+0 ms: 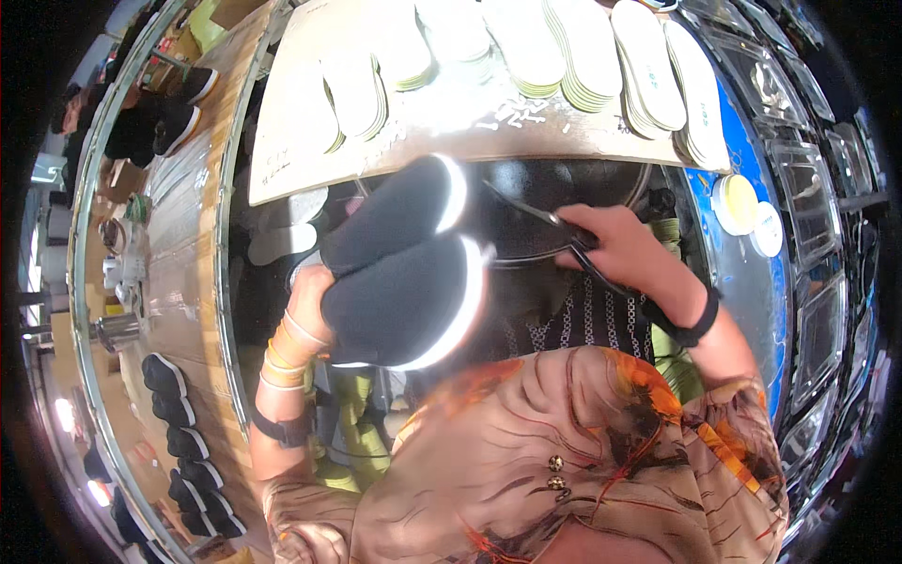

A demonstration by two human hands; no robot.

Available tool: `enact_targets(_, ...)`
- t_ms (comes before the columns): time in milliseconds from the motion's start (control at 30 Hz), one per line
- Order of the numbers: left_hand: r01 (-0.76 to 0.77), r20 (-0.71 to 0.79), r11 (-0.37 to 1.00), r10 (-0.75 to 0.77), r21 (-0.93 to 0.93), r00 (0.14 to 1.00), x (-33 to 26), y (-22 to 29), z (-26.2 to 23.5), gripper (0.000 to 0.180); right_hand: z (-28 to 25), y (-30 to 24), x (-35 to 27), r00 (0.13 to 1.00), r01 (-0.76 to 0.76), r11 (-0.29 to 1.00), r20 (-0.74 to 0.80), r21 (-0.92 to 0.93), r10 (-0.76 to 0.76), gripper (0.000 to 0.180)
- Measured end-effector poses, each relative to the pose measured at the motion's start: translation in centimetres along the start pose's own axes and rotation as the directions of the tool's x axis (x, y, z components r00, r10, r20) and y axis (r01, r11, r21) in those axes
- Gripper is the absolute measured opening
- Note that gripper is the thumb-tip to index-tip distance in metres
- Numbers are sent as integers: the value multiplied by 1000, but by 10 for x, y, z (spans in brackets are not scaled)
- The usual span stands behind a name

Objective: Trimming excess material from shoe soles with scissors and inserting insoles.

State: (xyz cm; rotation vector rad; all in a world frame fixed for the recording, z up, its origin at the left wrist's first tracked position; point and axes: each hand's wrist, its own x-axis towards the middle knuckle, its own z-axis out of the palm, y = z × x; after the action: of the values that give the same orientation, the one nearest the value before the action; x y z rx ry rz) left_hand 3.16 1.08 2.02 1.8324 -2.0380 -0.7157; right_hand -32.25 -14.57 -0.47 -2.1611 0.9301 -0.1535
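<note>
Shoes (404, 273), two black ones with white soles, sit gripped in the left hand (308, 293) below the board's (291, 160) front edge; the right hand (625, 249) pinches scissors (554, 226) (blades dark).

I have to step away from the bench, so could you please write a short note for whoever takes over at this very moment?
Left hand: holds a pair of black shoes with white soles, toes pointing right, one above the other.
Right hand: closed in a grip on thin black scissors, tips pointing toward the upper shoe's toe.
Around: stacks of pale insoles on the board ahead; more black shoes in a row on the conveyor at left; two round tins at right.
Done: both shoes are in hand.
Left: cannot tell what has been trimmed; check both.
</note>
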Motion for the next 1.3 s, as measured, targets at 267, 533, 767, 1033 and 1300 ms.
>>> enact_targets(267,-39,-145,986,63,162,987,6,-10,6,16,7,-6,-30,944,303,950,-113,-76,-310,64)
enact_targets(533,-73,-211,993,91,92,973,6,9,22,23,18,-15,-32,980,173,983,-111,64,-165,49)
enact_targets(767,-96,-184,995,98,24,978,12,-10,23,18,10,-13,-27,986,138,989,-84,-59,-143,51)
enact_targets(1033,-11,-22,49,-231,-999,973,-7,-9,49,15,29,-35,-15,961,245,966,-112,-83,-253,55)
enact_targets(1300,-171,-102,-174,-348,-970,932,2,7,93,16,26,-41,-1,978,152,986,-132,-65,-159,56)
